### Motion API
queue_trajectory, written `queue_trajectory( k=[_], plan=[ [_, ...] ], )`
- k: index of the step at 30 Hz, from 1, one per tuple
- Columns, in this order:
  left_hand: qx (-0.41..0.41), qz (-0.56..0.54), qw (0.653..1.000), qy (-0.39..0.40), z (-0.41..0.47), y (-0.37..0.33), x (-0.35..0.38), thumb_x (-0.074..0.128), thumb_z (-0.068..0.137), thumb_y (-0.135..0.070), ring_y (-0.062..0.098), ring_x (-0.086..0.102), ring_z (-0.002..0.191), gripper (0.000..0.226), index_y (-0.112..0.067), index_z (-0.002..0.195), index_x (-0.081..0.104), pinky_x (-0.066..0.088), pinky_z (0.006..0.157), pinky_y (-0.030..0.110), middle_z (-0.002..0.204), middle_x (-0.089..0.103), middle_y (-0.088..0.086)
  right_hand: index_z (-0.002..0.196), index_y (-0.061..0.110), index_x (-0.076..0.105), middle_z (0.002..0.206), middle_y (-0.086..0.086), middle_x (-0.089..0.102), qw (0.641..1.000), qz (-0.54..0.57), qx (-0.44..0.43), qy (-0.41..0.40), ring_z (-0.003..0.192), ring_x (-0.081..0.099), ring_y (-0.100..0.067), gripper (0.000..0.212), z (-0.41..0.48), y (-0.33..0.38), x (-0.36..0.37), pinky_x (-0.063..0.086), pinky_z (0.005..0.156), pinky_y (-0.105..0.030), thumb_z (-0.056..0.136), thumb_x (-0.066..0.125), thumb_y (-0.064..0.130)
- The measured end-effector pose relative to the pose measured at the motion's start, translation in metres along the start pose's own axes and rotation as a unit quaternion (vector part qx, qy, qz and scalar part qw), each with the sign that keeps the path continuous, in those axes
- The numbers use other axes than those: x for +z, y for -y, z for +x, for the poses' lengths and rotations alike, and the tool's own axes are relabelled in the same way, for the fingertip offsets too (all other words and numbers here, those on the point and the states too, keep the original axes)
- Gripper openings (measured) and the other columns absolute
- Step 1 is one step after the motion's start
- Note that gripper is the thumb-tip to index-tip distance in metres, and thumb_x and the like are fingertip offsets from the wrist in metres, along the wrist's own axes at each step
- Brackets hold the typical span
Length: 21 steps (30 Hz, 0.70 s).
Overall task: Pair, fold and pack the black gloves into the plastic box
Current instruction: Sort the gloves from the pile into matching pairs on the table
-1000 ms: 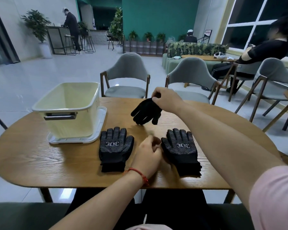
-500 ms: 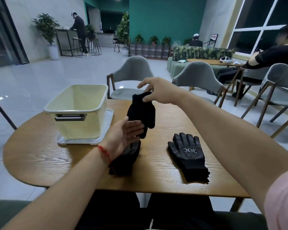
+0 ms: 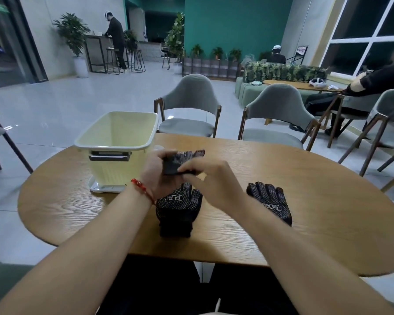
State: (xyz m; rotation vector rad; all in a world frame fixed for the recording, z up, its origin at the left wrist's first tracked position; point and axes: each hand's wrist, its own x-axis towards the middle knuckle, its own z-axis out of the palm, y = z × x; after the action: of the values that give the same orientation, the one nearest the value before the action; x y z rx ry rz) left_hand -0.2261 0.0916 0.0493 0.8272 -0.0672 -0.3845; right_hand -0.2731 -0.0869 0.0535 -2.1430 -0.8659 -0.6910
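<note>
A black dotted glove (image 3: pixel 182 160) is held above the table, lying roughly flat with its fingers pointing right. My left hand (image 3: pixel 156 172) grips it from below at the cuff side. My right hand (image 3: pixel 205 178) pinches its near edge from the right. Below them a stack of black gloves (image 3: pixel 176 210) lies on the wooden table (image 3: pixel 316 201), partly hidden by my left wrist. A second stack of black gloves (image 3: pixel 270 204) lies to the right, its near part behind my right forearm. The pale yellow plastic box (image 3: pixel 116 151) stands open at the left on its white lid (image 3: pixel 100 188).
Two grey chairs (image 3: pixel 189 108) (image 3: pixel 275 114) stand at the table's far side. More chairs and a seated person (image 3: pixel 378 87) are at the right. Other people are far back in the room.
The held glove went from hanging upright by my right hand to lying flat between both hands, lower and closer to me. My left hand closed on it.
</note>
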Motion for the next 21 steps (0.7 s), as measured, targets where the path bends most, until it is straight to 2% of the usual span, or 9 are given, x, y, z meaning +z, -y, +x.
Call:
queue_trajectory(
  k=[2,3,4,5,6,8,12,16,21],
  plan=[
    [0.001,0.001,0.999,-0.039,-0.002,0.008,-0.005,0.049,0.092,-0.015,0.037,0.073,0.09,0.037,0.002,0.124,0.059,0.062,0.07,0.041,0.114,0.067,0.025,0.107,0.016,0.081,0.103,0.007,0.079,1.0,0.0,-0.016,-0.018,0.096,0.072,-0.017,0.017,-0.023,0.001,0.015,0.058,0.087,-0.039,0.092,0.081,0.008],
    [-0.01,0.002,0.999,-0.051,-0.003,0.013,-0.007,0.046,0.094,-0.016,0.034,0.074,0.078,0.034,0.006,0.108,0.067,0.062,0.064,0.037,0.101,0.071,0.022,0.108,0.015,0.081,0.105,0.006,0.079,0.999,0.003,-0.017,-0.028,0.099,0.072,-0.018,0.017,-0.032,0.0,0.021,0.058,0.088,-0.04,0.093,0.08,0.007],
    [-0.011,0.007,0.998,-0.063,-0.002,0.017,-0.011,0.043,0.097,-0.018,0.032,0.074,0.071,0.041,0.007,0.089,0.074,0.062,0.061,0.034,0.091,0.074,0.02,0.109,0.014,0.081,0.106,0.005,0.079,0.999,0.006,-0.018,-0.034,0.101,0.072,-0.019,0.016,-0.04,-0.002,0.027,0.058,0.089,-0.04,0.094,0.079,0.006],
    [-0.007,0.005,0.997,-0.075,-0.003,0.021,-0.011,0.042,0.098,-0.02,0.032,0.075,0.07,0.048,0.006,0.078,0.077,0.063,0.063,0.034,0.089,0.075,0.021,0.109,0.013,0.08,0.107,0.004,0.078,0.999,0.008,-0.02,-0.036,0.103,0.072,-0.019,0.016,-0.046,-0.004,0.032,0.058,0.09,-0.04,0.095,0.078,0.005],
    [-0.012,-0.01,0.997,-0.077,-0.003,0.024,-0.014,0.042,0.099,-0.023,0.034,0.076,0.079,0.051,0.007,0.081,0.078,0.064,0.072,0.037,0.097,0.075,0.023,0.11,0.013,0.08,0.108,0.004,0.078,0.999,0.008,-0.024,-0.036,0.104,0.072,-0.019,0.016,-0.051,-0.006,0.037,0.058,0.091,-0.04,0.096,0.078,0.005],
    [-0.025,-0.054,0.995,-0.077,-0.003,0.027,-0.018,0.047,0.098,-0.034,0.041,0.072,0.105,0.053,0.012,0.106,0.074,0.058,0.095,0.046,0.125,0.068,0.028,0.111,0.013,0.079,0.109,0.005,0.078,0.999,0.002,-0.03,-0.032,0.106,0.071,-0.018,0.015,-0.059,-0.01,0.042,0.057,0.092,-0.039,0.098,0.076,0.005],
    [-0.049,-0.097,0.993,-0.048,0.002,0.028,-0.028,0.052,0.097,-0.049,0.048,0.057,0.133,0.08,0.013,0.148,0.044,0.055,0.1,0.058,0.144,0.054,0.036,0.112,0.013,0.079,0.112,0.006,0.077,0.999,-0.001,-0.022,-0.024,0.108,0.069,-0.018,0.015,-0.071,-0.016,0.047,0.055,0.096,-0.037,0.1,0.073,0.005],
    [-0.05,-0.09,0.991,-0.084,0.011,0.033,-0.032,0.055,0.094,-0.05,0.051,0.05,0.139,0.085,0.014,0.148,0.044,0.045,0.111,0.063,0.147,0.052,0.035,0.112,0.012,0.078,0.112,0.004,0.076,1.0,-0.002,-0.021,-0.011,0.106,0.069,-0.02,0.015,-0.079,-0.016,0.047,0.054,0.096,-0.033,0.101,0.071,0.005],
    [-0.043,-0.095,0.99,-0.093,0.015,0.036,-0.037,0.063,0.088,-0.059,0.052,0.052,0.137,0.091,0.008,0.146,0.048,0.039,0.11,0.071,0.15,0.052,0.028,0.114,0.013,0.078,0.114,0.004,0.075,0.999,-0.022,-0.012,0.024,0.105,0.065,-0.02,0.021,-0.083,-0.014,0.05,0.048,0.097,-0.021,0.101,0.067,0.002]
  ],
)
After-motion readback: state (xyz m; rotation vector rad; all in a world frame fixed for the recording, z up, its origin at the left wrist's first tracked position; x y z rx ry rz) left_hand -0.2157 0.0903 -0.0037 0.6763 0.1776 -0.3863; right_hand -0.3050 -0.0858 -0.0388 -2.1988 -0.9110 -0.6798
